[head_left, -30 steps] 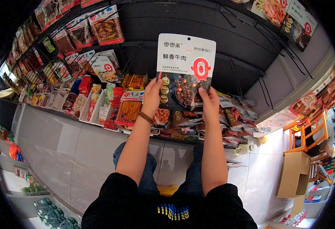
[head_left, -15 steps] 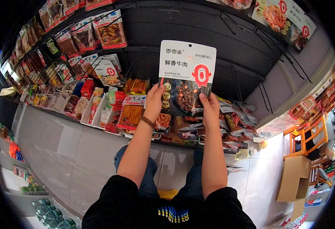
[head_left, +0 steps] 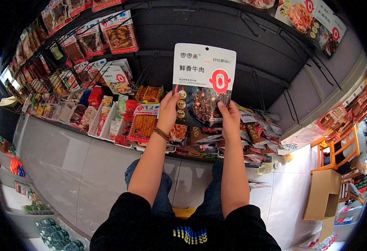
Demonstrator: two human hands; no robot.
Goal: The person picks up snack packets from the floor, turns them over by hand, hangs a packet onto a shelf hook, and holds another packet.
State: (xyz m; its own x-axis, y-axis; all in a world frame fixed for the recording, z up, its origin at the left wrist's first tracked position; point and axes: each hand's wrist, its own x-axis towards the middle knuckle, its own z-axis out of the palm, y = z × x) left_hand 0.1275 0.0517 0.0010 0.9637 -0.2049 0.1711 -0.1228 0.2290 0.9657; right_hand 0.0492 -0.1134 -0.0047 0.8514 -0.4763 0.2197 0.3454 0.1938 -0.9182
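The left hand [head_left: 168, 110] and right hand [head_left: 230, 116] each have a pinching grip on the packet [head_left: 202, 81], likely to hold its front flat and readable. It is held up near stacked pouches [head_left: 257, 129].

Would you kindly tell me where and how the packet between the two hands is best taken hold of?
I'd pinch the packet at its white top edge, front and back, coming from the top. It looks flat, its face is towards the camera and that edge is free, while the left hand and right hand hold the lower sides.
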